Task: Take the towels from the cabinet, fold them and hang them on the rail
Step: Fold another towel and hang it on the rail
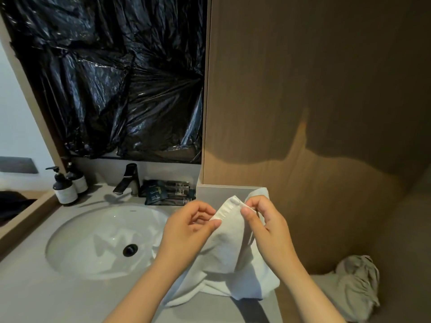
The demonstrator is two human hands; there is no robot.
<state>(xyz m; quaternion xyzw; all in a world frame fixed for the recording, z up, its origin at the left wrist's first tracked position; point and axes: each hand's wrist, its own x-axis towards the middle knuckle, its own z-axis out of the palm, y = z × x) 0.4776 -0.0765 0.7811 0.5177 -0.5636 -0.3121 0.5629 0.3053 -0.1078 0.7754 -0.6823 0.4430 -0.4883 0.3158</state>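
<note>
Both hands held up the white towel (229, 250). The left hand (189, 226) pinched its top edge, and the right hand (268, 226) pinched the corner just beside it. The rest hung toward 6 o'clock onto the grey surface (35, 287), with the sink (93, 241) at 9 o'clock.

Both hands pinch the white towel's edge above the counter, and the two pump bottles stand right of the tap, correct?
Not quite: the head view shows the pump bottles left of the tap, not right. The rest holds: left hand and right hand both pinch the edge of the white towel above the counter.
</note>
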